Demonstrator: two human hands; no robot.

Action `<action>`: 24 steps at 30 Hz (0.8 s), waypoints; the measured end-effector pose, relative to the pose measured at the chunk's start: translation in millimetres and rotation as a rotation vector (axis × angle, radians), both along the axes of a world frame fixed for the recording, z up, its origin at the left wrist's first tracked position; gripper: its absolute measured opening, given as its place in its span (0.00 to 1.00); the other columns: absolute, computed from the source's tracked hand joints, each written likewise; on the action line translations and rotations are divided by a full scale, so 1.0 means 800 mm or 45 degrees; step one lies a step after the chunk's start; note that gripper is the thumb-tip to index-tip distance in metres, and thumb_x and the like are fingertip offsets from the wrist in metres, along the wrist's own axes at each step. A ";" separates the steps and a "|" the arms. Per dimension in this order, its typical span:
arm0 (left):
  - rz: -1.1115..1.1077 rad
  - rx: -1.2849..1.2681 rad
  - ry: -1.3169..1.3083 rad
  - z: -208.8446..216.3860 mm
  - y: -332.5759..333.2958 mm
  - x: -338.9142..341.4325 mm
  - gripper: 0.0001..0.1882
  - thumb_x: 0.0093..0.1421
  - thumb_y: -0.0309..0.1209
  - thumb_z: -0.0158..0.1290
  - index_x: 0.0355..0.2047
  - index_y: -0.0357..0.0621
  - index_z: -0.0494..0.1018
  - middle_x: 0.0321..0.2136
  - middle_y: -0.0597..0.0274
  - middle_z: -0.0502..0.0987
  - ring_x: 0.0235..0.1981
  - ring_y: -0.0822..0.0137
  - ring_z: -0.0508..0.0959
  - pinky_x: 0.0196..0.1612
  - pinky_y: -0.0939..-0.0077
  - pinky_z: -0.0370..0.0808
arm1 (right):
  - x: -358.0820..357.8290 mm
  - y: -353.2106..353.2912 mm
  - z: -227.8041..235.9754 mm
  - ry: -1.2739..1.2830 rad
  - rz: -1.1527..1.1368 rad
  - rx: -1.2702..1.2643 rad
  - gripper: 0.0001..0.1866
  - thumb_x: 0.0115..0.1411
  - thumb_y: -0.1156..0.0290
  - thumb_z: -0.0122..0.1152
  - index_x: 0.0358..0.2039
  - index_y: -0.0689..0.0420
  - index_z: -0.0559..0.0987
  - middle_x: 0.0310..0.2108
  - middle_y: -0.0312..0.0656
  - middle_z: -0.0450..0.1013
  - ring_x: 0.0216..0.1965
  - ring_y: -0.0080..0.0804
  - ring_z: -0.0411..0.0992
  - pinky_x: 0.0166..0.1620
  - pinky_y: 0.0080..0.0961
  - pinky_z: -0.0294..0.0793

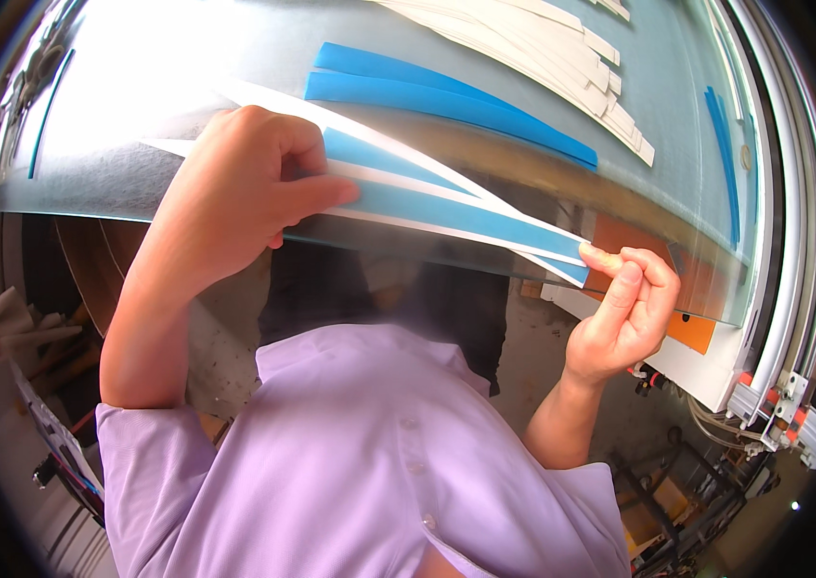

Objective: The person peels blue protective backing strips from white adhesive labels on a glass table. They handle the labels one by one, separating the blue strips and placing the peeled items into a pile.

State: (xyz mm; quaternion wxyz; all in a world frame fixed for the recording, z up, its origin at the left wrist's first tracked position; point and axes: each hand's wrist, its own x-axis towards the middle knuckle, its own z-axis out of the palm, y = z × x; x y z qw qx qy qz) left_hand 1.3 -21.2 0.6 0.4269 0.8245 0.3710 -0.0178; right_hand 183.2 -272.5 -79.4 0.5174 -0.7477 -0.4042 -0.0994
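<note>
Apparently, in the head view, we are partway through: our left hand [234,183] and right hand [624,313] each have a pinching grip on the white-edged blue strips [446,218], which slant across the near edge of the glass worktop [90,183]. We judge these to be already layered, blue upon white. Beyond them lie two plain blue strips [408,99] and a fanned pile of white strips [543,58], perhaps left to handle; we cannot count them surely. Far right, thin blue strips [724,164] lie near a metal rail [785,193]. Our left fingers hide part of the held pieces.
</note>
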 end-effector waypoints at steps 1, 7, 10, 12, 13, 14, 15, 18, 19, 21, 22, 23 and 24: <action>-0.004 0.004 -0.005 0.000 0.000 0.000 0.14 0.58 0.28 0.65 0.19 0.37 0.73 0.13 0.71 0.69 0.13 0.82 0.64 0.15 0.83 0.61 | 0.000 0.000 0.000 0.007 -0.005 -0.003 0.05 0.72 0.75 0.49 0.42 0.64 0.72 0.28 0.46 0.83 0.35 0.30 0.74 0.47 0.27 0.71; -0.242 0.647 -0.124 -0.009 -0.012 -0.009 0.16 0.55 0.29 0.68 0.23 0.37 0.70 0.12 0.62 0.68 0.15 0.72 0.67 0.21 0.73 0.64 | -0.004 0.000 0.002 -0.005 -0.031 -0.034 0.05 0.72 0.75 0.49 0.42 0.63 0.72 0.28 0.45 0.83 0.35 0.30 0.73 0.47 0.27 0.71; -0.176 0.798 -0.130 -0.009 -0.025 -0.008 0.17 0.54 0.30 0.69 0.30 0.39 0.69 0.13 0.59 0.67 0.16 0.67 0.68 0.24 0.69 0.65 | -0.004 0.001 0.002 -0.029 -0.022 -0.034 0.05 0.72 0.76 0.49 0.43 0.64 0.72 0.28 0.45 0.83 0.35 0.31 0.73 0.47 0.27 0.71; -0.162 0.707 -0.142 -0.010 -0.021 -0.009 0.17 0.55 0.28 0.68 0.35 0.40 0.69 0.13 0.62 0.67 0.13 0.71 0.66 0.19 0.71 0.62 | -0.003 0.001 0.001 -0.057 -0.028 -0.027 0.05 0.72 0.76 0.49 0.42 0.64 0.73 0.28 0.46 0.83 0.35 0.31 0.73 0.47 0.27 0.72; -0.115 0.562 -0.117 -0.007 -0.018 -0.007 0.16 0.56 0.27 0.67 0.35 0.40 0.69 0.13 0.64 0.67 0.13 0.72 0.66 0.18 0.72 0.61 | -0.004 0.000 0.001 -0.035 -0.031 -0.021 0.05 0.72 0.76 0.49 0.42 0.64 0.73 0.28 0.46 0.83 0.35 0.30 0.73 0.46 0.27 0.72; -0.073 0.413 -0.105 -0.003 -0.015 -0.006 0.15 0.57 0.27 0.66 0.36 0.40 0.69 0.13 0.65 0.67 0.12 0.73 0.65 0.17 0.74 0.61 | -0.006 0.000 0.001 -0.014 -0.034 -0.015 0.05 0.72 0.76 0.49 0.42 0.64 0.73 0.29 0.46 0.83 0.35 0.30 0.74 0.45 0.27 0.73; -0.023 0.270 -0.090 0.001 -0.012 -0.005 0.14 0.57 0.26 0.65 0.36 0.40 0.69 0.13 0.66 0.67 0.12 0.75 0.65 0.16 0.75 0.60 | -0.006 0.000 0.001 0.008 -0.038 -0.008 0.05 0.72 0.76 0.49 0.42 0.64 0.73 0.29 0.46 0.83 0.35 0.30 0.74 0.45 0.27 0.73; 0.070 -0.051 -0.119 0.008 -0.001 -0.006 0.10 0.60 0.24 0.61 0.37 0.40 0.70 0.13 0.70 0.66 0.11 0.78 0.64 0.13 0.80 0.58 | -0.007 0.003 0.003 -0.040 -0.040 -0.022 0.06 0.71 0.76 0.50 0.40 0.65 0.74 0.29 0.46 0.83 0.34 0.31 0.75 0.43 0.26 0.74; 0.072 -0.074 -0.150 0.004 0.003 -0.011 0.08 0.61 0.23 0.59 0.37 0.40 0.70 0.13 0.71 0.67 0.10 0.79 0.64 0.13 0.81 0.58 | -0.006 0.003 0.003 -0.047 -0.042 -0.017 0.06 0.71 0.76 0.50 0.40 0.65 0.74 0.29 0.45 0.83 0.34 0.31 0.76 0.43 0.26 0.74; 0.148 -0.123 -0.241 0.000 0.005 -0.014 0.07 0.62 0.24 0.58 0.39 0.40 0.71 0.13 0.71 0.67 0.10 0.80 0.64 0.12 0.83 0.57 | -0.005 0.003 0.000 -0.060 -0.052 -0.014 0.05 0.71 0.77 0.50 0.40 0.65 0.74 0.29 0.45 0.83 0.33 0.32 0.76 0.43 0.26 0.75; 0.225 -0.147 -0.301 0.001 0.005 -0.015 0.07 0.63 0.24 0.57 0.39 0.40 0.72 0.13 0.72 0.67 0.10 0.81 0.63 0.12 0.84 0.57 | -0.006 0.003 0.000 -0.042 -0.056 -0.020 0.05 0.71 0.77 0.51 0.40 0.64 0.75 0.29 0.45 0.83 0.33 0.32 0.76 0.43 0.27 0.75; 0.306 -0.171 -0.364 -0.001 0.004 -0.016 0.07 0.63 0.25 0.57 0.40 0.40 0.72 0.14 0.72 0.67 0.10 0.81 0.63 0.12 0.84 0.56 | -0.007 0.003 -0.001 -0.027 -0.055 -0.027 0.05 0.71 0.77 0.51 0.40 0.64 0.75 0.30 0.44 0.82 0.34 0.32 0.76 0.43 0.27 0.75; 0.367 -0.193 -0.472 -0.004 0.012 -0.022 0.06 0.64 0.26 0.57 0.41 0.40 0.73 0.15 0.71 0.68 0.11 0.80 0.65 0.14 0.84 0.59 | -0.008 0.003 0.001 -0.014 -0.063 -0.029 0.05 0.71 0.77 0.51 0.39 0.64 0.75 0.31 0.44 0.82 0.34 0.33 0.76 0.43 0.27 0.75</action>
